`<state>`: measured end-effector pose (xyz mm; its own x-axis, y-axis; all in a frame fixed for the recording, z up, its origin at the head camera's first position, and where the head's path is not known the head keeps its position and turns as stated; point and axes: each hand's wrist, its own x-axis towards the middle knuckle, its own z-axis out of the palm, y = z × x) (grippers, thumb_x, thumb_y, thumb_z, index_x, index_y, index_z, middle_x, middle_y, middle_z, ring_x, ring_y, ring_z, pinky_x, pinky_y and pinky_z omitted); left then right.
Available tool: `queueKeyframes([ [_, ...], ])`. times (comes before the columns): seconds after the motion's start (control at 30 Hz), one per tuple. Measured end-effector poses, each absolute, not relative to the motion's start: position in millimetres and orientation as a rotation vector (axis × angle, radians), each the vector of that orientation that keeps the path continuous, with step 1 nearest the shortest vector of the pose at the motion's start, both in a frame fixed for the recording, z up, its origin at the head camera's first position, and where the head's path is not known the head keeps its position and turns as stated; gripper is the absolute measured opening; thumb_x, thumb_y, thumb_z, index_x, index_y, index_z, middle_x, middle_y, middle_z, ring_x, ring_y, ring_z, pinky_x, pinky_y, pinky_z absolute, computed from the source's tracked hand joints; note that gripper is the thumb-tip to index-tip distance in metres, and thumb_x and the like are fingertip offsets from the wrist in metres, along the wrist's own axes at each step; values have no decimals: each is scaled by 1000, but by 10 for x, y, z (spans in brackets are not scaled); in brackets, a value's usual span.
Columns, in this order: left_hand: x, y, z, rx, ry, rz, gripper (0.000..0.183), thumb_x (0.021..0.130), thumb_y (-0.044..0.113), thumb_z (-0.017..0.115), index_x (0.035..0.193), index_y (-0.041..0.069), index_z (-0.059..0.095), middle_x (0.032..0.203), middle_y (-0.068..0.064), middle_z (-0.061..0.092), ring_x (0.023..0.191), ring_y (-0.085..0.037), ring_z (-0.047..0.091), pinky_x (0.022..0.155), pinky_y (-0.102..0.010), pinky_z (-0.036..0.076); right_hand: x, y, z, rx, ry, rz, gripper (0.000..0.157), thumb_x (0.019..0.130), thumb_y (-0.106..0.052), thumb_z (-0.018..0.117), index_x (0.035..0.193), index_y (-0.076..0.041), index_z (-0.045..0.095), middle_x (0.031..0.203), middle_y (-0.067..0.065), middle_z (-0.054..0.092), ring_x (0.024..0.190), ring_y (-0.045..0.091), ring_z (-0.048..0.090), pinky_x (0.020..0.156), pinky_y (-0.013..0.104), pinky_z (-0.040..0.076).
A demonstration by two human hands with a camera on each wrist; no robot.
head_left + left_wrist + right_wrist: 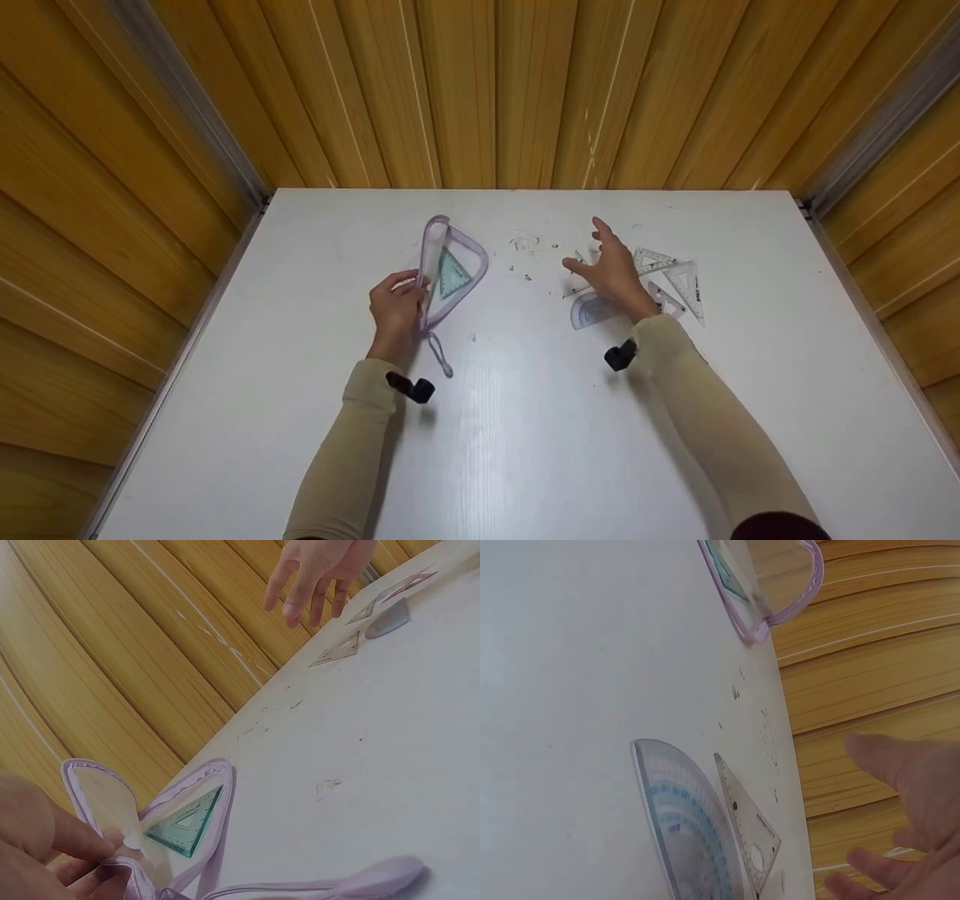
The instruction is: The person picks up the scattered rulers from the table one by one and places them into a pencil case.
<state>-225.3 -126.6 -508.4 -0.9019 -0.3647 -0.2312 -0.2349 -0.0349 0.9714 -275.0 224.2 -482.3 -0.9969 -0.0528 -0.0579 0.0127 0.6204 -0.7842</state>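
A clear zip pouch with lilac edging (482, 259) stands unzipped on the table, its side pinched between the thumb and fingers of my left hand (396, 304). Inside the pouch lies a green set square (185, 822). My right hand (616, 274) hovers above the other drawing tools, fingers spread and holding nothing. Below it are a bluish protractor (686, 829) and a clear set square (751, 829), the latter partly hidden by the hand in the head view. More clear set squares (686, 285) lie just to the right, overlapping one another.
The white table (480, 450) meets a wood-panelled wall (525, 90) at the back. Small dark marks or crumbs (525, 245) are scattered between the pouch and the tools. A lilac wrist loop (441, 356) trails from the pouch toward the front.
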Motion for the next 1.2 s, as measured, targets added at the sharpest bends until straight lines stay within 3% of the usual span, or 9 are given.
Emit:
queueKeyframes([
  [0.17,-2246,-1273,-5080,648,-2112,-2099,25,94,-1,67,117,7,72,110,-14,76,92,-21,67,65,-27,50,-2736,2331,-4848,26,2788,-1287,106,93,-37,77,166,-16,3,169,18,19,154,41,19,121,53,19],
  [0.33,-2238,-1290,-5100,624,-2110,-2119,27,94,-2,66,121,4,71,111,-16,75,92,-22,68,61,-24,48,-2712,2373,-4912,44,2819,-1241,110,91,-38,79,165,-9,3,169,22,15,154,42,15,122,52,17],
  [0.9,-2243,-1262,-5092,597,-2110,-2116,28,92,-5,67,119,3,72,110,-17,76,87,-22,68,55,-21,45,-2678,2322,-5070,104,2910,-924,114,86,-50,80,164,-3,11,162,28,28,143,51,29,112,67,22],
  [1.2,-2260,-1241,-5092,626,-2092,-2131,27,92,-5,68,117,2,72,110,-17,76,93,-23,70,59,-23,48,-2661,2205,-5108,151,2930,-883,107,85,-46,82,161,-1,23,154,28,41,131,47,37,109,63,26],
])
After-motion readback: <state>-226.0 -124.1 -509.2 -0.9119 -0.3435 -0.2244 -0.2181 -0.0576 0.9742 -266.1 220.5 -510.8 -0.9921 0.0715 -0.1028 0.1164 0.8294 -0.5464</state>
